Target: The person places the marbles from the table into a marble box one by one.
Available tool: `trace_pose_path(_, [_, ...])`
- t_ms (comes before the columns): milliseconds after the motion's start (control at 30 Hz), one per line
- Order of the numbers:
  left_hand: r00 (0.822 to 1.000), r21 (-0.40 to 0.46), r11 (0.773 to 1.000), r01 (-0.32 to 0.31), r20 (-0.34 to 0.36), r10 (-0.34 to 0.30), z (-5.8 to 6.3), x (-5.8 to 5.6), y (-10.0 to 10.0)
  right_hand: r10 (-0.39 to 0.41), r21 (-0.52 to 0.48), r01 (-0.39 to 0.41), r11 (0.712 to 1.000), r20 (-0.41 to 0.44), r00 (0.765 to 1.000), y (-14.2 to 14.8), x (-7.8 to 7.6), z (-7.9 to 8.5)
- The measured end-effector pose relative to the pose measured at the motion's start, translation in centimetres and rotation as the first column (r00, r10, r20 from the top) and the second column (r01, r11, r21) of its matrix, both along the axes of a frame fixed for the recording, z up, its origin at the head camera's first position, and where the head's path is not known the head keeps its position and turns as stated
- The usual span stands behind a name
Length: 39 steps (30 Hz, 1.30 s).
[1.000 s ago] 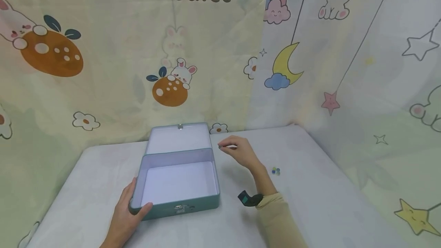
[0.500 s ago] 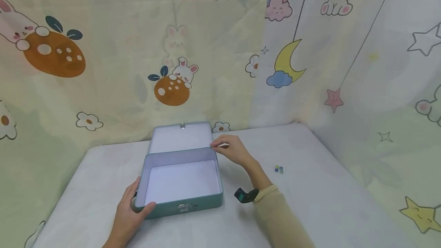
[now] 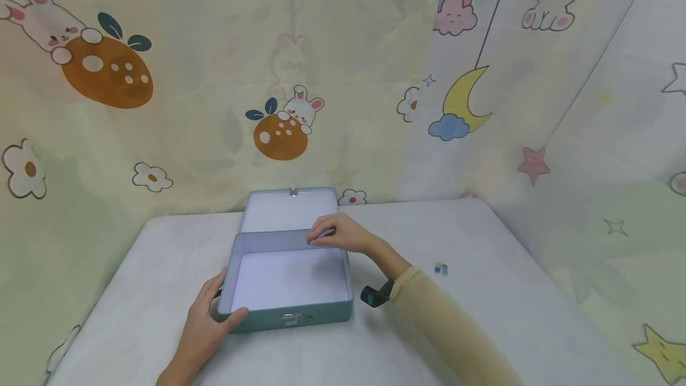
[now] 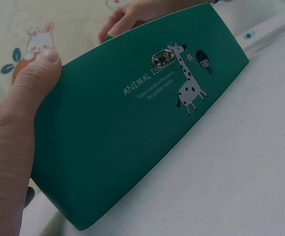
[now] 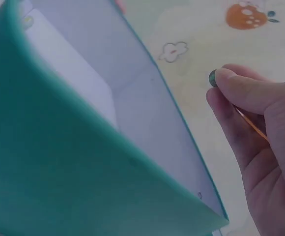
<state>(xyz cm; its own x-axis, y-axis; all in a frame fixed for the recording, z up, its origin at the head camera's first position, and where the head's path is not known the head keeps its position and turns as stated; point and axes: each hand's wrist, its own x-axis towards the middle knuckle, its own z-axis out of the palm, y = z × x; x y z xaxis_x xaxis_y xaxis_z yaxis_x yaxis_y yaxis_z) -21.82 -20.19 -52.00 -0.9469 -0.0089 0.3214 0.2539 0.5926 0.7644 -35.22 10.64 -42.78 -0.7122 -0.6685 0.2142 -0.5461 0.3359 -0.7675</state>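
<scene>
A green tin box (image 3: 292,313) with a white inside sits on the white-covered table, its lid (image 3: 289,210) tipped back. My left hand (image 3: 206,321) grips the near left corner, thumb over the front rim and fingers along the left side. Above the far right part of the box, my right hand (image 3: 343,234) pinches a small dark green marble (image 5: 213,78) between thumb and fingertips. In the left wrist view, the box front (image 4: 128,123) bears a giraffe print and a metal latch (image 4: 163,58). A small pale round spot (image 5: 28,21), too blurred to name, shows inside the box.
Several small coloured marbles (image 3: 441,268) lie together on the table (image 3: 498,308), right of the box and beyond the right forearm. Cloth with cartoon prints (image 3: 203,76) hangs behind the table and along its right side.
My right hand has moved left with the marble, from beside the box to above its inside. The left hand keeps its grip on the corner. The head view has shifted slightly.
</scene>
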Motion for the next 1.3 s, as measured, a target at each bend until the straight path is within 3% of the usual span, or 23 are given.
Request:
trace_pose_path(167, [1.000, 0.004, 1.000, 0.012, -0.013, -0.012, 0.0, -0.1, -0.1, 0.086, 0.045, -0.089, 0.995, 0.049, 0.995, -1.4, -0.8, -0.3])
trace_pose_path(333, [1.000, 0.006, 1.000, 0.015, -0.009, -0.015, 0.2, -0.2, -0.3, 0.187, 0.127, -0.196, 0.972, 0.079, 0.979, -2.5, -1.6, -0.6])
trace_pose_path(600, [1.000, -0.001, 1.000, 0.016, -0.017, -0.016, 0.2, -0.3, -0.5, 0.209, 0.236, -0.213, 0.948, 0.042, 0.977, -3.3, -2.7, 0.4])
trace_pose_path(800, [1.000, -0.006, 1.000, 0.010, -0.011, -0.010, -0.1, -0.3, -0.3, 0.259, 0.276, -0.262, 0.925, 0.050, 0.965, -4.7, -3.2, -0.3])
trace_pose_path(1167, [1.000, 0.008, 1.000, 0.018, -0.009, -0.018, -0.2, -0.3, -0.4, 0.382, 0.522, -0.293, 0.801, -0.071, 0.921, -7.6, -3.1, -2.6])
trace_pose_path(1300, [1.000, -0.009, 1.000, 0.011, -0.017, -0.012, 0.0, -0.3, -0.4, 0.397, 0.567, -0.280, 0.774, -0.090, 0.914, -7.9, -2.9, -2.7])
